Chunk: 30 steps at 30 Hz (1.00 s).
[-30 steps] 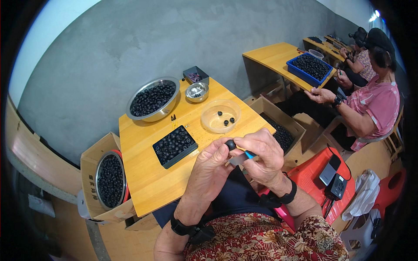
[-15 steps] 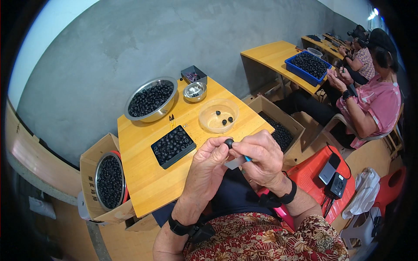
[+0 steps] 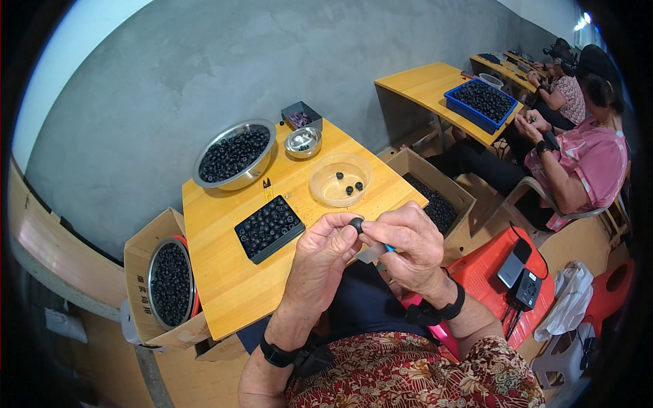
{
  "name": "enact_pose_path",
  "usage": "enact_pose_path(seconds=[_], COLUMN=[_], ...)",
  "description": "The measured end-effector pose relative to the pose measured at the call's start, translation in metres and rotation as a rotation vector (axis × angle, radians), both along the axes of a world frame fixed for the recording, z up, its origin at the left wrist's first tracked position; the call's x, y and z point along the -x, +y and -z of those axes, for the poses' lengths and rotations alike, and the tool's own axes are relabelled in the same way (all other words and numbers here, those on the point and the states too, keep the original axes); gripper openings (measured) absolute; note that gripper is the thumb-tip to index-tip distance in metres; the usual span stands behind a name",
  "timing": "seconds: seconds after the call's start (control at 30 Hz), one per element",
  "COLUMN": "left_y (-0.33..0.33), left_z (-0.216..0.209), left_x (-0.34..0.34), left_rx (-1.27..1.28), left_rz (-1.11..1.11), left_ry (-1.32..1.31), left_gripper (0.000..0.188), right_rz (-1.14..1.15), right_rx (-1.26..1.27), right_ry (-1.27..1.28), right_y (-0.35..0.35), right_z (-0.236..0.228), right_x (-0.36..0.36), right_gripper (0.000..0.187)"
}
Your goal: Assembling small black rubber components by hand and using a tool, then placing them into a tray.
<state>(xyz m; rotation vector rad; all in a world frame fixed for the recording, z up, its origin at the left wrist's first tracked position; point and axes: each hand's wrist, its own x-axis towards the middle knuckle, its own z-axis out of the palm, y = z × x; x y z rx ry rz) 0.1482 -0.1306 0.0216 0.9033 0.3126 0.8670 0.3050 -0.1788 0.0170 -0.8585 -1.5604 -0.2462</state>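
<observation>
Between the thumb and fingers of my left hand [image 3: 324,246], a small round black piece [image 3: 356,224] is pinched above the table's near edge. My right hand [image 3: 410,246] meets it from the right, its fingertips against the piece. In that hand is a thin tool with a blue part [image 3: 389,247]; its working end is hidden. A pale flat piece [image 3: 371,254] shows below the fingers, its kind unclear. Just beyond my hands, a clear plastic bowl [image 3: 317,194] holds three black pieces. A black square tray [image 3: 271,251] full of such pieces sits to the left.
Yellow-handled snips [image 3: 269,190] lie behind the tray. A large steel bowl [image 3: 267,158] of black pieces, a small steel bowl [image 3: 303,143] and a grey box [image 3: 313,114] stand farther back. Cartons [image 3: 136,253] flank the table [image 3: 228,299]. A person in pink [image 3: 578,163] works at right.
My hands stay almost in place, with the black piece held between them; the pale flat piece has tilted slightly. The neighbouring person's hands have come closer together.
</observation>
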Motion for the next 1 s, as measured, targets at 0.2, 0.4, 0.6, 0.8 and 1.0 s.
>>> enact_pose_path(seconds=[0.2, 0.4, 0.6, 0.8, 1.0], left_y=[0.0, -0.001, -0.002, -0.004, -0.003], left_z=[0.002, 0.0, 0.0, -0.002, 0.001], left_x=[0.004, 0.001, 0.002, 0.002, 0.0], left_rx=[0.073, 0.08, 0.102, 0.099, 0.087], left_rz=[0.024, -0.003, -0.026, -0.022, -0.018], left_ry=[-0.04, -0.03, -0.08, -0.081, -0.071], left_gripper=[0.017, 0.019, 0.019, 0.019, 0.019], right_rz=[-0.024, 0.052, 0.065, 0.088, 0.12], right_rx=[0.134, 0.112, 0.061, 0.031, 0.026], right_ry=[0.068, -0.03, -0.125, -0.14, -0.145], right_y=[-0.004, -0.004, -0.006, -0.004, -0.003], right_z=[-0.013, -0.007, -0.006, -0.005, -0.001], right_x=[0.001, -0.009, -0.003, -0.003, -0.005], right_gripper=[0.033, 0.028, 0.028, 0.03, 0.03])
